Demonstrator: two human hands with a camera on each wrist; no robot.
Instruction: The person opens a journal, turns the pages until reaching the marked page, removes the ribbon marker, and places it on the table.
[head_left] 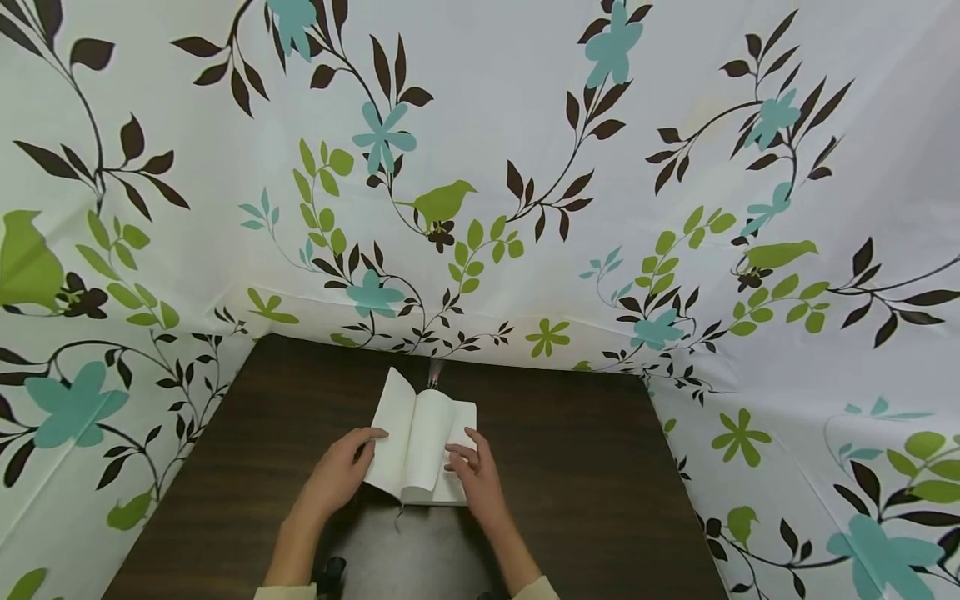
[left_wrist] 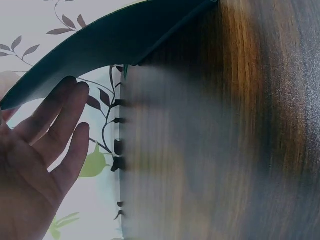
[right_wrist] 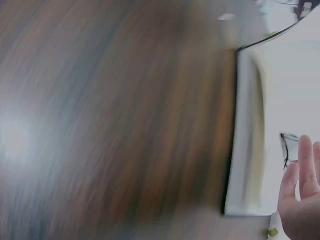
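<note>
An open notebook (head_left: 463, 454) with blank white pages lies on the dark table. Its middle pages (head_left: 430, 437) bulge up in a curve, and the left part stands tilted upward. My left hand (head_left: 339, 468) holds the left edge, a fingertip over the page. Seen in the left wrist view, the dark green cover (left_wrist: 110, 47) is raised, with several left fingers (left_wrist: 65, 120) extended beneath it. At the right page is my right hand (head_left: 478, 477), its fingers loosely bent and touching the paper. The right wrist view shows those fingers (right_wrist: 304, 165) fairly straight.
A dark wood-grain table (head_left: 585, 467) surrounds the notebook. Patterned cloth (head_left: 510, 125) with leaves, flowers and birds hangs behind and at both sides. A small clear, pinkish item (head_left: 435, 373) lies beyond the notebook. A thin ribbon (head_left: 398, 518) hangs from its near edge.
</note>
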